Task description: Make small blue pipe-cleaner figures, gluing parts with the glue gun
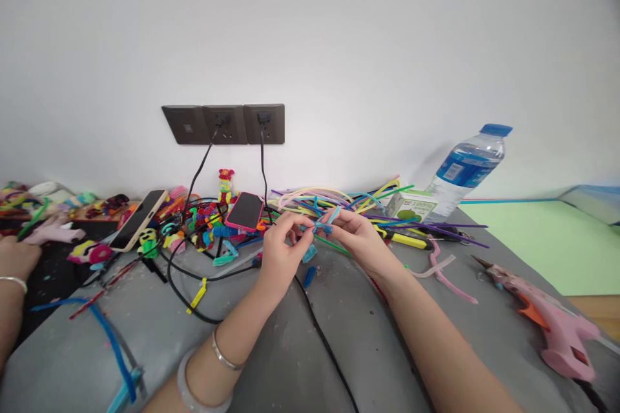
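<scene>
My left hand point(289, 239) and my right hand point(356, 240) meet above the middle of the grey table. Between their fingertips is a light-blue pipe cleaner point(332, 215), bent, with one short end sticking up. Both hands pinch it, thumbs against fingers. Just below my hands lie a teal pipe-cleaner piece point(309, 253) and a dark-blue piece point(310, 277). Behind them spreads a heap of loose, long pipe cleaners point(334, 197) in several colours. The fingers cover part of the held piece, so its full shape is hidden.
A pink glue gun point(557, 335) lies at the right. A water bottle point(467, 168) leans by the wall near a small box point(411, 204) and a yellow cutter point(404, 240). Phones point(246, 211), black cables point(320, 332) and pipe-cleaner figures point(225, 185) crowd the left. Another person's hand point(17, 264) is far left.
</scene>
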